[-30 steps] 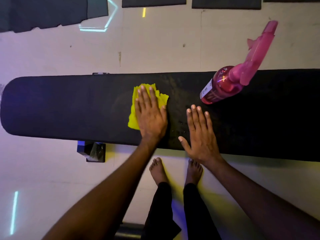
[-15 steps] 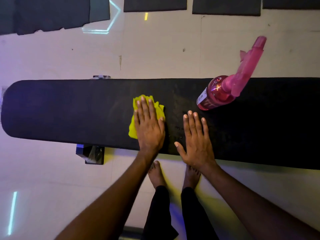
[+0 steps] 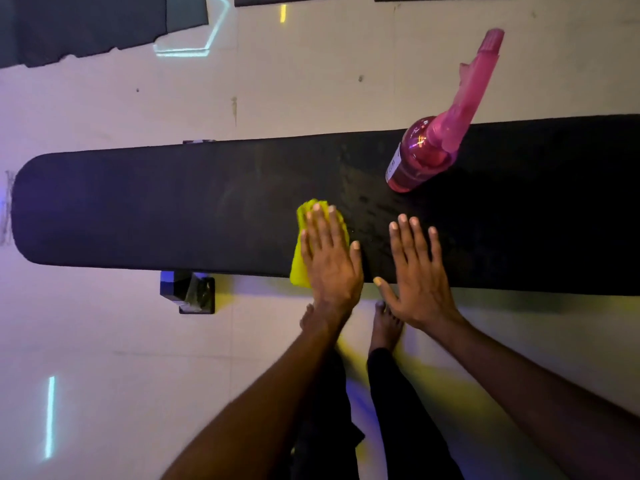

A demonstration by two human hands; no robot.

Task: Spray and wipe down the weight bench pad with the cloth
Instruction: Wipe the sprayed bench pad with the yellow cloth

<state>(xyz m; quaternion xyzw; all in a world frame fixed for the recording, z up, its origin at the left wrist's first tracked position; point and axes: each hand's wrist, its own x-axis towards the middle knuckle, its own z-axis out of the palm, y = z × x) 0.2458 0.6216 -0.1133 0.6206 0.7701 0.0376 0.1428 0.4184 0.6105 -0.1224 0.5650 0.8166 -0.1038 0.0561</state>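
Observation:
A long black bench pad (image 3: pixel 138 209) runs left to right across the view. My left hand (image 3: pixel 329 258) presses flat on a yellow cloth (image 3: pixel 299 271) at the pad's near edge; the cloth hangs slightly over that edge. Just to its right, my right hand (image 3: pixel 419 271) lies flat on the pad with fingers spread and nothing in it. A pink spray bottle (image 3: pixel 422 157) stands on the pad's far side, right of both hands. Damp streaks show on the pad between the hands and the bottle.
The bench's dark foot (image 3: pixel 188 292) sticks out under the near edge to the left. My bare feet (image 3: pixel 384 323) stand on the pale floor below the hands. Dark mats (image 3: pixel 86 26) lie on the floor beyond the bench.
My left hand has dragged the yellow cloth from the middle of the pad toward the near edge. My right hand has stayed flat beside it. The bottle has not moved.

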